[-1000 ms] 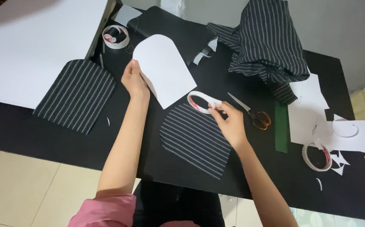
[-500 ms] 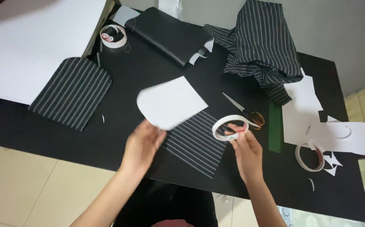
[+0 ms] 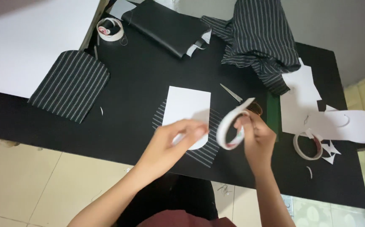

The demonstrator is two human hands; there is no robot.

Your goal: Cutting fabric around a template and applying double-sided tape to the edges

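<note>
My right hand (image 3: 256, 136) holds a white tape roll (image 3: 231, 126) lifted above the black table (image 3: 140, 80). My left hand (image 3: 178, 136) rests its fingers on the lower edge of a white paper template (image 3: 186, 111) with a rounded end. The template lies on top of a black striped fabric piece (image 3: 210, 147), whose edges show around it. Both hands are close together near the table's front edge.
A second striped fabric piece (image 3: 71, 86) lies at the left. Scissors (image 3: 239, 98), a green strip (image 3: 272, 113), a heap of striped cloth (image 3: 258, 40), a folded black piece (image 3: 165, 27), white paper scraps (image 3: 304, 96), another tape roll (image 3: 307, 146) and a spool (image 3: 110, 28) surround the work area.
The white template moved from the left hand's raised hold down onto the striped fabric piece. The right hand lifted the tape roll off the fabric and toward me.
</note>
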